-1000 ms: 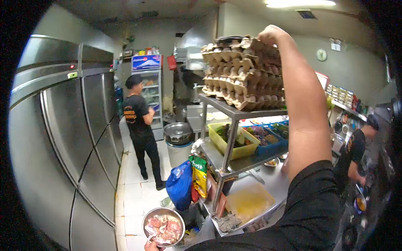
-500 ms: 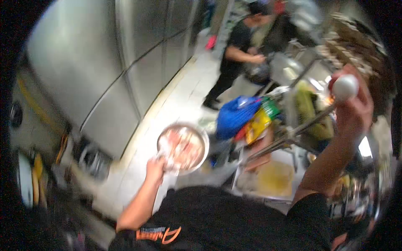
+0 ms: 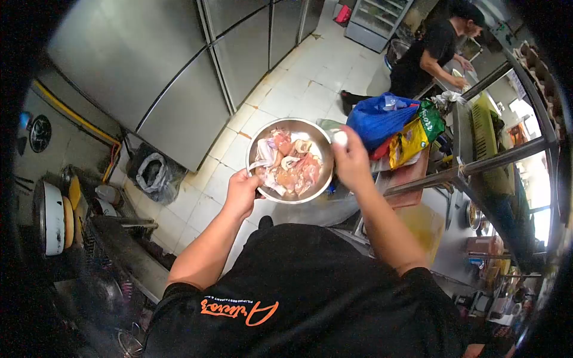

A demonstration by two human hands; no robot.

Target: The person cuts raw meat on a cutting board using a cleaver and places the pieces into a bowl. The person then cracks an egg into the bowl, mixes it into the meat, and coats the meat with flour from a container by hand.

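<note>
My left hand (image 3: 242, 194) grips the near left rim of a round metal bowl (image 3: 316, 133). Raw meat pieces (image 3: 289, 166), which look like chicken, lie inside it, with skin and pink flesh showing. In my right hand (image 3: 354, 164) is a white egg (image 3: 340, 138), held between thumb and fingers just beside the bowl's right rim. Whether that hand touches the rim is unclear. The egg looks whole from here.
Tall steel cabinets (image 3: 161, 83) line the left, above a bagged bin (image 3: 155, 176). At right a metal rack (image 3: 507, 158) carries egg trays (image 3: 540, 74). A blue bag (image 3: 382, 122) and yellow pack (image 3: 406, 143) lie beside the bowl. A co-worker (image 3: 439, 51) leans over a counter.
My right hand has come down and left from the egg trays to the bowl with the egg. The bowl has moved up and right in view. The co-worker appears farther right, bent forward.
</note>
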